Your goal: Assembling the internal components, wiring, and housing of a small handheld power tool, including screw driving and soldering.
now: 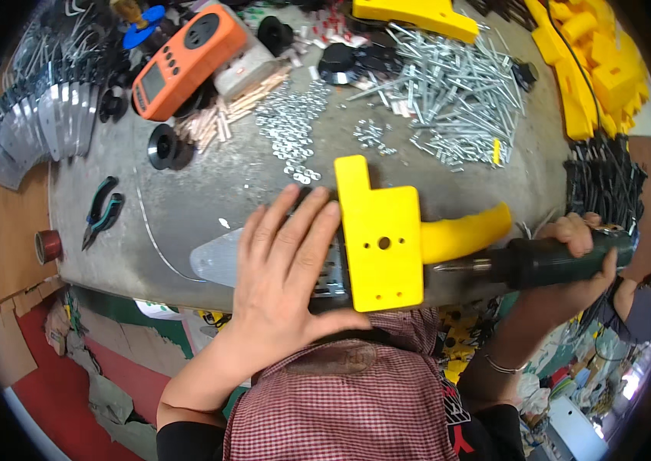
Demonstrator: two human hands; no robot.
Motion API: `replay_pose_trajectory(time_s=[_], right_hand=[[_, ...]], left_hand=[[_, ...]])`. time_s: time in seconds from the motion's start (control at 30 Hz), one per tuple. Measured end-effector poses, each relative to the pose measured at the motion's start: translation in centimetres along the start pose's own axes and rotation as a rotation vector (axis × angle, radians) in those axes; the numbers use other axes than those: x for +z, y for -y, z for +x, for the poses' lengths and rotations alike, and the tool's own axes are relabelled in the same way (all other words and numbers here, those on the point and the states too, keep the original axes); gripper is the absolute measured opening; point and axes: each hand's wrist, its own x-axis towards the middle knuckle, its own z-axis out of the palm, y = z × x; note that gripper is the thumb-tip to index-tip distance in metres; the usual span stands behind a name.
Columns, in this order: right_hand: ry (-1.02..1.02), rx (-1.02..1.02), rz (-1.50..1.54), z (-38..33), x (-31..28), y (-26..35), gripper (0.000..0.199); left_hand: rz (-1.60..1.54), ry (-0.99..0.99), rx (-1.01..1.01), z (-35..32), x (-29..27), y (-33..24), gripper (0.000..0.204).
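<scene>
Nearest to me, my left hand (287, 265) is lying flat with its fingers spread, pressing down on a metal plate (218, 257) at the near edge of the bench (187, 200). Just beside its fingertips, a yellow plastic handle piece (383, 238) is sitting on that plate, its curved grip pointing toward my right hand (575, 257). That hand is wrapping closed around a dark green screwdriver (556, 261), and the tool's metal tip is meeting the yellow piece's side, just under the grip. Beyond my left hand, washers (291, 127) and long screws (448, 92) are lying scattered. Farther off beyond that hand, an orange meter (187, 61) is resting, and pliers (102, 211) are lying out to its left.
</scene>
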Motion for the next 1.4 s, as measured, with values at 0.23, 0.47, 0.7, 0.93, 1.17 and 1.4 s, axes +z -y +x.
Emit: replay_pose_trajectory(time_s=[0.23,0.47,0.7,0.93,1.17,1.4], right_hand=[[-0.092,-0.017,-0.016,-1.2,-1.2,-0.8,0.032],[-0.053,0.003,0.042,-1.3,-1.4,-0.8,0.031],[-0.033,0.049,0.126,-1.4,-2.4,-0.6,0.031],[-0.102,0.058,0.212,-1.5,-3.1,-1.1,0.030],[-0.089,0.024,0.102,-1.5,-2.2,-2.5,0.039],[-0.077,0.020,0.029,-1.5,-2.3,-1.8,0.040]], left_hand=[[0.030,-0.051,0.050,0.2,0.8,0.3,0.098],[0.078,-0.058,0.080,0.2,0.6,0.4,0.101],[0.041,-0.051,0.051,0.1,0.7,0.0,0.098],[0.001,-0.074,0.063,0.4,1.1,-0.1,0.097],[-0.028,-0.011,0.043,0.5,-0.2,0.2,0.096],[0.226,-0.097,0.133,3.2,-3.0,4.8,0.040]])
